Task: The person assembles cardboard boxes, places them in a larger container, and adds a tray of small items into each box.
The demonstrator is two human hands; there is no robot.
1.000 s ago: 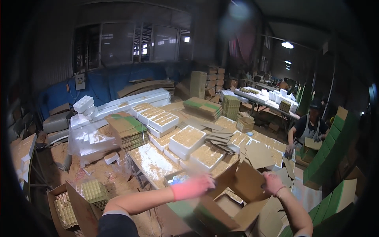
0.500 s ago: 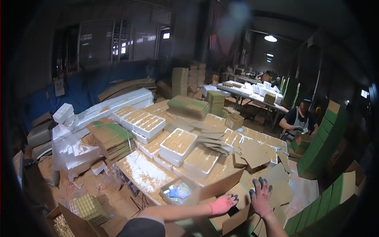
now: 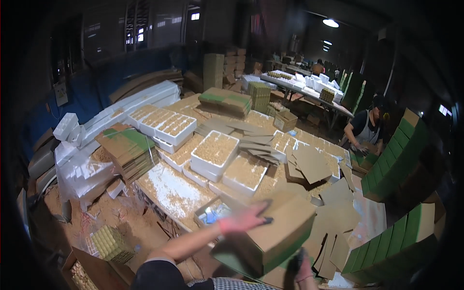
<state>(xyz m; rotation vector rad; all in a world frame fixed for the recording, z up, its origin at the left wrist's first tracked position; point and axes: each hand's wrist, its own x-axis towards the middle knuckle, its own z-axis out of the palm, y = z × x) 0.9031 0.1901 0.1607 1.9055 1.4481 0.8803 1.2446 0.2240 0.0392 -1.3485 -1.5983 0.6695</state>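
A brown cardboard box (image 3: pixel 280 232) with a green lower band is tilted above the table's near edge, blurred by motion. My left hand (image 3: pixel 244 221), in a pink glove, presses on the box's upper left side. My right hand (image 3: pixel 302 268) supports the box from below at the lower edge of the view; only its glove and wrist show. Just left of the box sits a small open tray (image 3: pixel 212 212) with bluish contents.
White foam trays (image 3: pixel 215 152) filled with tan granules cover the table. Flat cardboard sheets (image 3: pixel 314 162) lie to the right. Green-and-brown box stacks (image 3: pixel 401 150) stand at the right. A person (image 3: pixel 365 128) bends over the far right. An open carton (image 3: pixel 89 273) rests on the floor.
The view has swung and the box has been lifted and turned from open flaps to a closed, tilted block. My left hand moved onto its top and my right hand went beneath it.
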